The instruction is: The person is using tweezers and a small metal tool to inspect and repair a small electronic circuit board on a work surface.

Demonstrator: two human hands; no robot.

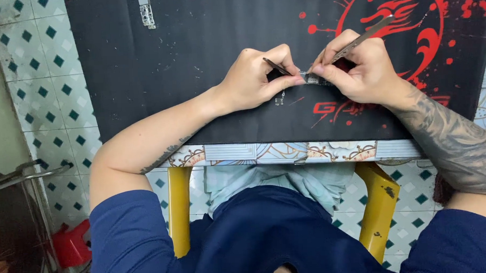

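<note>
Head view is looking down: the table's patterned front edge point(286, 152) is lying nearest, with bare black mat point(159, 64) open toward 10 o'clock. Left hand point(254, 79) is pinching a thin dark tool point(277, 67). Right hand point(359, 68) is gripping metal tweezers point(366, 36). Both are pressing on a small part point(312, 77) between them. A little circuit strip point(146, 10) is lying far off at 11 o'clock.

Small part point(312, 77) on mat point(197, 57) between hands; circuit strip point(146, 10) far left, behind.
</note>
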